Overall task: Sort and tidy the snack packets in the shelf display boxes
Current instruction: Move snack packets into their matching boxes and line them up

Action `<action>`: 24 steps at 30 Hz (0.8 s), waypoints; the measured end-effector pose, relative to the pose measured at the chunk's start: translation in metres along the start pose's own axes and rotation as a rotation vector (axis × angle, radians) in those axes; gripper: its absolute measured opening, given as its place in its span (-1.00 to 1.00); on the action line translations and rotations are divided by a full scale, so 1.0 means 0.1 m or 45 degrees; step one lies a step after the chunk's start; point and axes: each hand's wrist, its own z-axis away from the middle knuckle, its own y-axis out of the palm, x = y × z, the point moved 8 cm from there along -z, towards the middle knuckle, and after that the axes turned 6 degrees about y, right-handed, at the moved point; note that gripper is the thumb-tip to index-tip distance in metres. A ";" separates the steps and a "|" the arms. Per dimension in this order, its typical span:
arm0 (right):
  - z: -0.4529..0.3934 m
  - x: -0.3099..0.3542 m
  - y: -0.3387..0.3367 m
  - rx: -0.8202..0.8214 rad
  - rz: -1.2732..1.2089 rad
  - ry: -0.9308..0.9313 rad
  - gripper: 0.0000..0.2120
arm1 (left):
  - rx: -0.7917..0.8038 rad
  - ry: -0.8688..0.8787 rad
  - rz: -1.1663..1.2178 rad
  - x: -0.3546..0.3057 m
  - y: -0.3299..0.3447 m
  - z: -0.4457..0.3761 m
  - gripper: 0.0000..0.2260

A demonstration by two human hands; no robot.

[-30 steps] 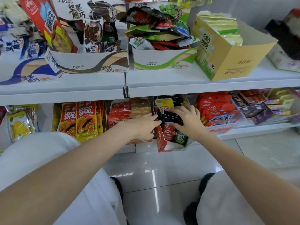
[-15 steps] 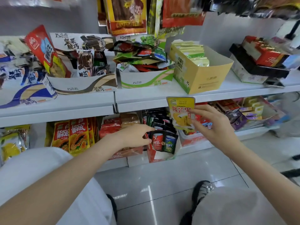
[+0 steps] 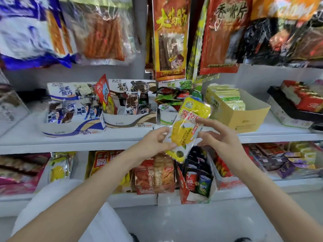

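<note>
A yellow snack packet (image 3: 187, 130) is held tilted in front of the middle shelf edge. My left hand (image 3: 153, 142) pinches its lower left edge between thumb and fingers. My right hand (image 3: 220, 138) is at its right side, with the thumb touching the packet and the fingers spread loosely. Below them a red display box (image 3: 194, 198) with small dark packets stands on the lower shelf. A similar yellow packet (image 3: 58, 170) lies in a box at the lower left.
The middle shelf (image 3: 70, 142) carries a blue-white box (image 3: 73, 130), a brown-white box (image 3: 129, 123), a green-white box (image 3: 166, 119) and a yellow carton (image 3: 244, 117). Large bags hang above, among them a red-yellow bag (image 3: 169, 37). More boxes fill the lower shelf.
The view has tilted upward. My right hand lifted the yellow packet out of the red box; my left hand left the lower shelf and took hold of the packet's lower edge.
</note>
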 end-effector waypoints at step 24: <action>-0.04 -0.38 1.93 0.810 0.373 0.227 -0.71 | -0.158 -0.381 -1.030 1.11 -1.73 1.26 -0.77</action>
